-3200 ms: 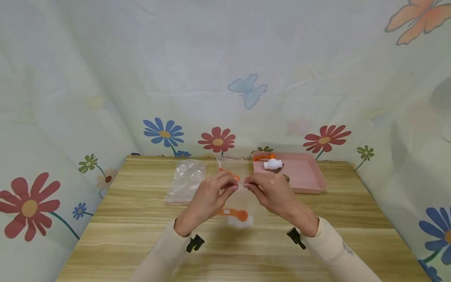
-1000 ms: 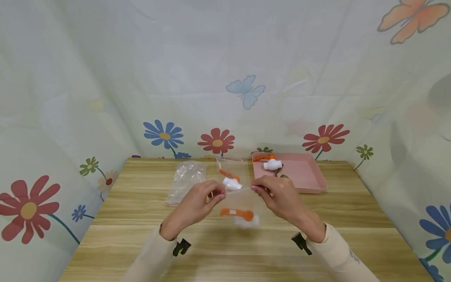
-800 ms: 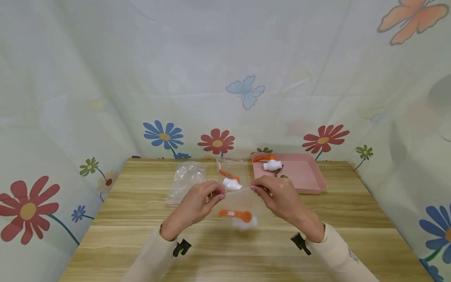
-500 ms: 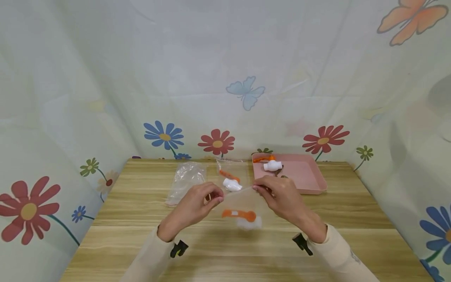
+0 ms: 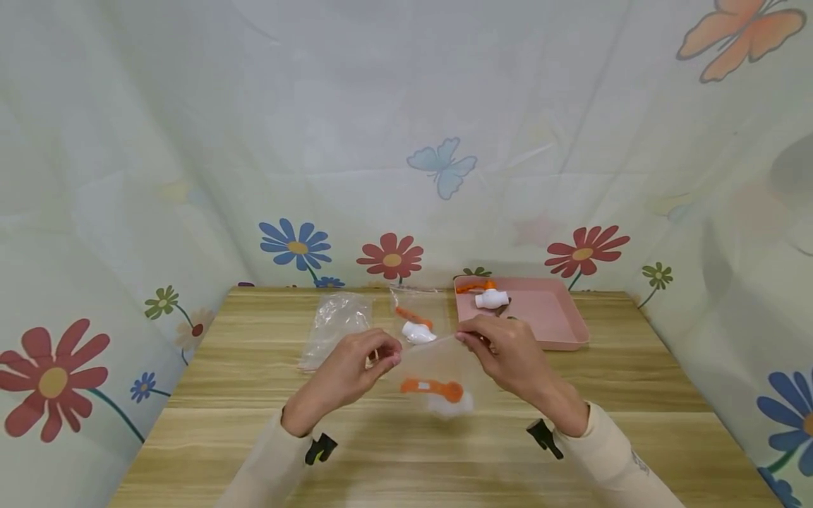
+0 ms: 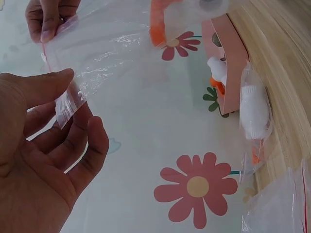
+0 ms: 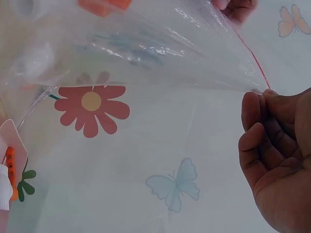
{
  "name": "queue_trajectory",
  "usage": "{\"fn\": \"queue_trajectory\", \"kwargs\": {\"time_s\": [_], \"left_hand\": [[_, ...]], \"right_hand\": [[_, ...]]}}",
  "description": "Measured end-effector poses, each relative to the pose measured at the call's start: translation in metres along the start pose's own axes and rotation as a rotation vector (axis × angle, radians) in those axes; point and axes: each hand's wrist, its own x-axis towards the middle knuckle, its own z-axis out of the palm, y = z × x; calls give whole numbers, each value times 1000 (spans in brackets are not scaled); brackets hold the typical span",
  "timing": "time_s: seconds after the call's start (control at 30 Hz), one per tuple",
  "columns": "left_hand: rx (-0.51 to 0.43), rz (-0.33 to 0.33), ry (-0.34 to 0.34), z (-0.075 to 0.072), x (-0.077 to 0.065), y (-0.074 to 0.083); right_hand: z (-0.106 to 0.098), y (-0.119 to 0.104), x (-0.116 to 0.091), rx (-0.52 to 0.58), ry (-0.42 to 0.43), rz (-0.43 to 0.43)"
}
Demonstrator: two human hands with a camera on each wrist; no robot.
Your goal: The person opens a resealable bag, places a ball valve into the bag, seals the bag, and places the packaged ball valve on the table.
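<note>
My left hand (image 5: 346, 370) pinches one top corner of a clear zip bag (image 6: 107, 53), thumb over the plastic. My right hand (image 5: 511, 353) pinches the opposite corner, at the end of the red zip line seen in the right wrist view. The bag hangs stretched between both hands above the wooden table. Inside it lies a white plastic valve (image 5: 452, 403) with an orange handle (image 5: 432, 387), blurred by the film. Just beyond, a second bagged white valve (image 5: 419, 332) with an orange handle lies on the table.
Flat clear bags (image 5: 336, 324) lie at the back left of the table. To the back right stands a pink tray (image 5: 552, 317) holding another white valve (image 5: 492, 299) with an orange handle and small dark pieces. A flower-print curtain (image 5: 356, 141) hangs behind the table.
My hands were nearly together at the bag's top edge and have spread apart along it, the left going left. In the last second the bag and hands shift only slightly.
</note>
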Motion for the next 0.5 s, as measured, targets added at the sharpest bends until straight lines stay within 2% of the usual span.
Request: {"fn": "queue_trajectory", "kwargs": {"time_s": [0.23, 0.5], "left_hand": [[-9, -45, -5, -1, -4, -6], [-31, -5, 57, 0, -6, -9]], "right_hand": [[-4, 4, -1, -20, 49, -28], [-6, 5, -1, -2, 29, -13]]}}
